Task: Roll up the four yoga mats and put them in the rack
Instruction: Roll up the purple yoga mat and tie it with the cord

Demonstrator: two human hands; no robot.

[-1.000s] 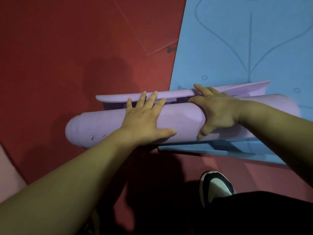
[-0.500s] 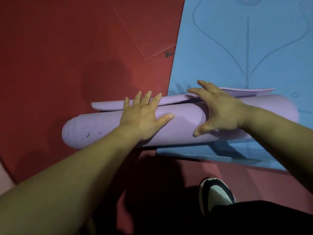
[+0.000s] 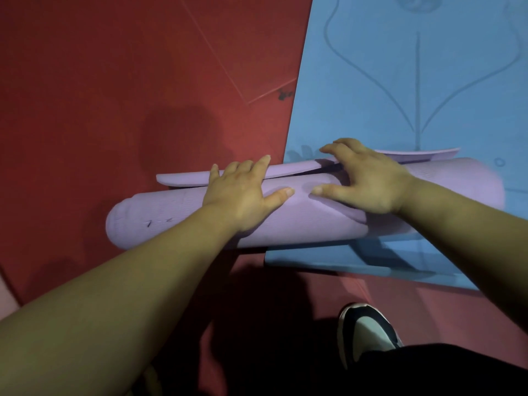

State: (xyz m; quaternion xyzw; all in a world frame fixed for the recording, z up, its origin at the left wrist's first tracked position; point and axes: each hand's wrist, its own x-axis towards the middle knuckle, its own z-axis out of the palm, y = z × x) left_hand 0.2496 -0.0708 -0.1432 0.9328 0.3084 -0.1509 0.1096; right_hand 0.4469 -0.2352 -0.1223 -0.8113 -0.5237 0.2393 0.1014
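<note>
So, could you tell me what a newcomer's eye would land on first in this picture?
The nearly rolled purple mat lies across the middle, with the left hand and the right hand pressing on top and a loose flap along its far side. Under its right end and beyond, a blue mat lies flat on the red floor.

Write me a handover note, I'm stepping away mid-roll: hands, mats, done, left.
Left hand: flat, pressing on the purple yoga mat roll.
Right hand: spread on the roll, fingers at its loose end flap.
Roll lies partly on the red floor, partly on the unrolled blue yoga mat.
Done: purple mat almost rolled.
Left: roll in the flap, roll the blue mat; rack not in view.
</note>
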